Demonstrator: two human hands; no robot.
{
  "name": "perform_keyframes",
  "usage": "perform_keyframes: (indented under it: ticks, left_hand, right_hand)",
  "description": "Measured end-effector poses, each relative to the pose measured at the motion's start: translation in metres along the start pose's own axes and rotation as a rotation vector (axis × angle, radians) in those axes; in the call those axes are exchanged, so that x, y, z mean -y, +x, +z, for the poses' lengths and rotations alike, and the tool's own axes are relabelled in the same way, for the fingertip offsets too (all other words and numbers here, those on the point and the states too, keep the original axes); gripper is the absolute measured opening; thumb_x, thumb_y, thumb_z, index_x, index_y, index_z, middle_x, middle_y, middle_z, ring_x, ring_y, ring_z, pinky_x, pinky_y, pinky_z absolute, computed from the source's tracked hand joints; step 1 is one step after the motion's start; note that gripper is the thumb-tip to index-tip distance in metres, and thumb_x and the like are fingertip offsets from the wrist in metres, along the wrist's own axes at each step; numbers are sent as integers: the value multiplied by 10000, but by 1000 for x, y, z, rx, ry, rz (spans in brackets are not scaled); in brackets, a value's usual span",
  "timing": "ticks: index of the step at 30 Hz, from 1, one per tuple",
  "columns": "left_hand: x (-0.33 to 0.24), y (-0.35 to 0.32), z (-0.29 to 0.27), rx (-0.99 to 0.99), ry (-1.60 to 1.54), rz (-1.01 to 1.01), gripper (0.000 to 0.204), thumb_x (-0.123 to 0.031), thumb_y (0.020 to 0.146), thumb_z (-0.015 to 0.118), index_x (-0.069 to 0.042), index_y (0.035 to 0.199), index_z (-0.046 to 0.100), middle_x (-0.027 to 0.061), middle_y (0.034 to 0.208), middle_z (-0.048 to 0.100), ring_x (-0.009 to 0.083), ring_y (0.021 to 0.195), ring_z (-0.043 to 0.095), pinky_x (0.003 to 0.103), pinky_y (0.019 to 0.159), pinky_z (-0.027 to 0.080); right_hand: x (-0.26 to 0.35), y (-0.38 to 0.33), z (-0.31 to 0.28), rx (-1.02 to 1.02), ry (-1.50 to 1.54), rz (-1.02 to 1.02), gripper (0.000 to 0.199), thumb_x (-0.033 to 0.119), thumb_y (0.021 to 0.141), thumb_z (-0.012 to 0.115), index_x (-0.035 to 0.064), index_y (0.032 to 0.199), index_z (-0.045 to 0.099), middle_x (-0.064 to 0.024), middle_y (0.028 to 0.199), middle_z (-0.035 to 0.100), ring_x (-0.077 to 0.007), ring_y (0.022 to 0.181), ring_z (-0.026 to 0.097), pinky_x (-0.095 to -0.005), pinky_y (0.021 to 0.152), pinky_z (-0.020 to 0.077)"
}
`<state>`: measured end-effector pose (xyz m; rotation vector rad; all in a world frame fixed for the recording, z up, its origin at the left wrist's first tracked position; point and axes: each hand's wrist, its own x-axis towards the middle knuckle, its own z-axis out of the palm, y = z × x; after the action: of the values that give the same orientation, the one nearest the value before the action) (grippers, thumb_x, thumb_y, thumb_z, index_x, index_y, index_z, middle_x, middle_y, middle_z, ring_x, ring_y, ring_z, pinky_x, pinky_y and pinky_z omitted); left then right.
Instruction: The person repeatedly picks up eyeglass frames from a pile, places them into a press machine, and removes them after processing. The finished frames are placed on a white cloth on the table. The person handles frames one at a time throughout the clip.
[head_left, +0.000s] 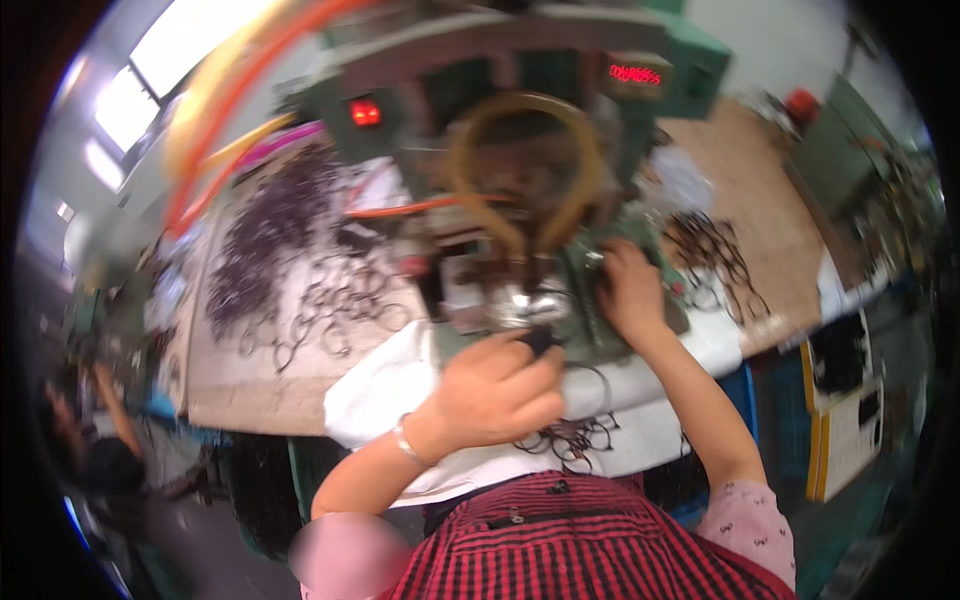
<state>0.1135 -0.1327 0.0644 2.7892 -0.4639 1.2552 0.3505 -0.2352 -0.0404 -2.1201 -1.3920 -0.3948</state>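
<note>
My left hand [505, 390] is closed in front of the machine, its fingers bent around a small black piece [540, 341] whose kind I cannot make out. Just above it is the bright metal working area [525, 305] of a green bench machine [490, 70]. My right hand [630, 290] rests against the machine's right side with curled fingers; whatever they grip is hidden. Below my left hand, several dark thin-rimmed eyeglass frames [575, 440] lie on a white cloth [650, 435].
More dark frames lie loose on the left tabletop [345, 300], beside a dense dark pile [270, 240]. Another group of frames [715, 255] sits to the right. A yellowish hose loop [590, 150] and an orange tube [430, 205] cross the machine. A co-worker [110, 430] is at far left.
</note>
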Motion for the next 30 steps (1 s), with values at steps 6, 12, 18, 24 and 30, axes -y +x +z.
perform_keyframes:
  ticks: [6,12,18,24,30]
  left_hand:
    - [-27,-67,-26,-216,54,-367,256,-75,768,708,-67,1023,686,111,1186,677,230,950,675,410,952,540]
    - [67,-144,-113,-170,540,-916,157,9,758,676,-91,876,701,86,1094,684,319,913,604,363,807,492]
    - [146,-247,-62,219,375,-931,136,-8,719,694,-88,821,734,122,1297,619,331,1040,590,421,905,478]
    - [123,-222,-62,-295,437,-996,117,-17,816,716,-34,929,697,101,1117,695,236,919,631,332,853,494]
    - [84,-130,-55,-754,-284,-1136,86,-53,960,624,-13,985,551,-3,853,565,75,760,544,218,690,446]
  right_hand:
    - [-20,-19,-13,-160,352,395,129,40,881,629,8,1005,637,-139,922,680,-264,859,657,-343,790,503]
    - [0,-7,-14,-88,733,454,156,-13,882,639,-6,1038,638,-55,932,674,-117,868,614,-262,815,477]
    - [9,-3,2,-81,657,455,124,14,868,664,-31,984,673,-107,941,683,-196,897,643,-298,836,477]
    - [-8,-73,-48,-216,380,524,128,9,827,683,-2,952,703,-109,961,699,-225,925,647,-334,862,480]
    - [78,1,-95,-50,620,271,113,17,799,701,7,911,718,-102,910,709,-218,891,656,-327,857,488]
